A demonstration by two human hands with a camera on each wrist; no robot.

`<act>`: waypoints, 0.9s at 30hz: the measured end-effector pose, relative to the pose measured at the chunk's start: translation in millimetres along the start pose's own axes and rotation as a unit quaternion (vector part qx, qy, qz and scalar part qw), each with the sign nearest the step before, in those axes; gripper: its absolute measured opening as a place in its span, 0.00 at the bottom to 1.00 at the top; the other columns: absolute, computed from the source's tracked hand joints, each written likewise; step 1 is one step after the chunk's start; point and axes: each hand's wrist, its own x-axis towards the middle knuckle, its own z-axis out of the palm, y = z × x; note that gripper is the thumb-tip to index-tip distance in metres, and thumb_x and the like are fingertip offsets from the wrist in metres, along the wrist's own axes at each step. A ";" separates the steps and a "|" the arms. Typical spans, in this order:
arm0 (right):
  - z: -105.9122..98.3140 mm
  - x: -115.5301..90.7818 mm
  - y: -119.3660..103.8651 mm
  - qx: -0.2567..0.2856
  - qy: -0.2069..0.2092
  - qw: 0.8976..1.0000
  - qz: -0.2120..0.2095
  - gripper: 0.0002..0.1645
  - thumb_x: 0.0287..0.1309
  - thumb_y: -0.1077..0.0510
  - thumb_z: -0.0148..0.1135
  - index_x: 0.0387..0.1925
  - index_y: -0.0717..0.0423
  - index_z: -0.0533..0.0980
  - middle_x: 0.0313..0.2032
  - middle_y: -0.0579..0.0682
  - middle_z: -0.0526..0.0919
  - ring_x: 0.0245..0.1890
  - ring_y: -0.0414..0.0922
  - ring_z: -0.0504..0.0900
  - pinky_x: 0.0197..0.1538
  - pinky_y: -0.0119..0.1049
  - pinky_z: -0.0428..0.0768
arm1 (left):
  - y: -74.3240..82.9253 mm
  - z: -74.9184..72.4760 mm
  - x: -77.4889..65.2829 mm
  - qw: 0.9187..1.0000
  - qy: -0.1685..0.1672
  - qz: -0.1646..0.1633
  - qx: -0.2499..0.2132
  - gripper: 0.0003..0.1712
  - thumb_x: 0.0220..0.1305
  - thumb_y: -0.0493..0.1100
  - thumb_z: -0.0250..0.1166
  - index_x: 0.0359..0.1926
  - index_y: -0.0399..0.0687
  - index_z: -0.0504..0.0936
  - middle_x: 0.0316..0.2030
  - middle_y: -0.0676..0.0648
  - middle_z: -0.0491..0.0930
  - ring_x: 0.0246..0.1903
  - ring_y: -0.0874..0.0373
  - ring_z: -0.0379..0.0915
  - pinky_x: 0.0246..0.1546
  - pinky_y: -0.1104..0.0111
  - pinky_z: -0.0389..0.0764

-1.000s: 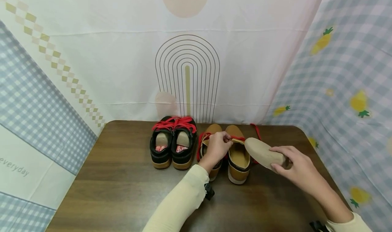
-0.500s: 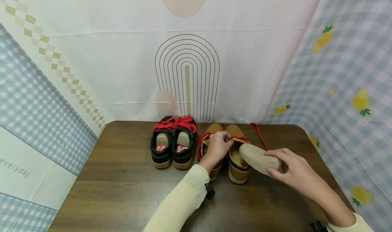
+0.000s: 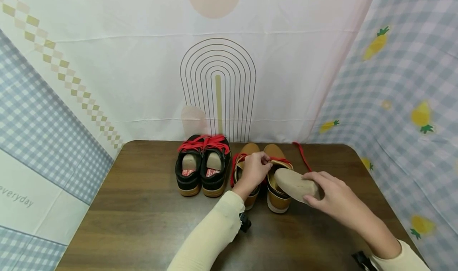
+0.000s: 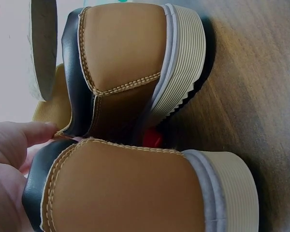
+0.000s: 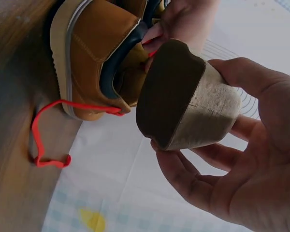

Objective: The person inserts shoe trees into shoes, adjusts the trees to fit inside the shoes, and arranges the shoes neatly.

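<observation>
My right hand [image 3: 336, 195] holds a beige moulded-pulp shoe insert [image 3: 295, 184] by its wide end, thumb on one side and fingers on the other. Its rounded tip leans over the opening of the right-hand tan shoe [image 3: 278, 203]. In the right wrist view the insert's hollow end [image 5: 166, 94] faces the camera. With thumb and fingertips, my left hand [image 3: 255, 168] pinches the tongue of that same shoe at its edge; the left wrist view shows the tongue [image 4: 58, 104] beside the thumb. The left-hand tan shoe [image 3: 250, 202] is partly hidden under my left hand.
Left of the tan pair stand two black shoes [image 3: 213, 189] with red laces, each with a beige insert [image 3: 214, 160] inside. A loose red lace [image 3: 302, 155] trails behind my right hand. A printed cloth hangs behind the wooden table [image 3: 143, 207].
My right hand has moved left with the shoe insert, bringing its tip from beside the right-hand tan shoe to over its opening. The left hand has stayed in place on the tongue.
</observation>
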 end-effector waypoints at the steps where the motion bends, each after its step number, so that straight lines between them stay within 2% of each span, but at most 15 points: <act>1: 0.7 1.5 -1.1 -0.001 -0.002 1.000 0.002 0.28 0.55 0.52 0.78 0.57 0.49 0.80 0.51 0.53 0.84 0.46 0.53 0.85 0.44 0.52 0.83 | 0.0 0.0 0.2 1.000 0.000 0.000 0.000 0.03 0.64 0.39 0.74 0.37 0.45 0.88 0.30 0.51 0.86 0.29 0.64 0.78 0.31 0.76 0.78; 13: 15.3 15.6 -13.0 -0.038 0.017 0.999 -0.012 0.27 0.51 0.53 0.78 0.54 0.55 0.82 0.45 0.57 0.86 0.37 0.55 0.86 0.41 0.55 0.83 | 1.4 -0.5 -0.2 1.000 0.001 0.000 0.005 0.03 0.64 0.39 0.74 0.38 0.45 0.88 0.31 0.51 0.86 0.30 0.64 0.78 0.32 0.75 0.78; 21: 23.0 23.6 -23.3 -0.051 0.006 0.999 0.005 0.26 0.53 0.51 0.77 0.53 0.55 0.82 0.45 0.58 0.86 0.35 0.55 0.84 0.43 0.56 0.83 | -0.3 0.8 -0.6 1.000 0.002 0.002 0.013 0.02 0.65 0.39 0.73 0.38 0.45 0.89 0.31 0.51 0.87 0.28 0.64 0.79 0.30 0.75 0.78; 27: 26.4 30.2 -30.8 -0.071 0.023 0.997 0.001 0.25 0.51 0.52 0.77 0.51 0.57 0.82 0.42 0.58 0.86 0.31 0.56 0.83 0.42 0.57 0.82 | 0.4 0.8 0.3 1.000 0.008 0.007 0.024 0.03 0.64 0.40 0.74 0.37 0.45 0.89 0.29 0.52 0.87 0.27 0.65 0.78 0.29 0.76 0.77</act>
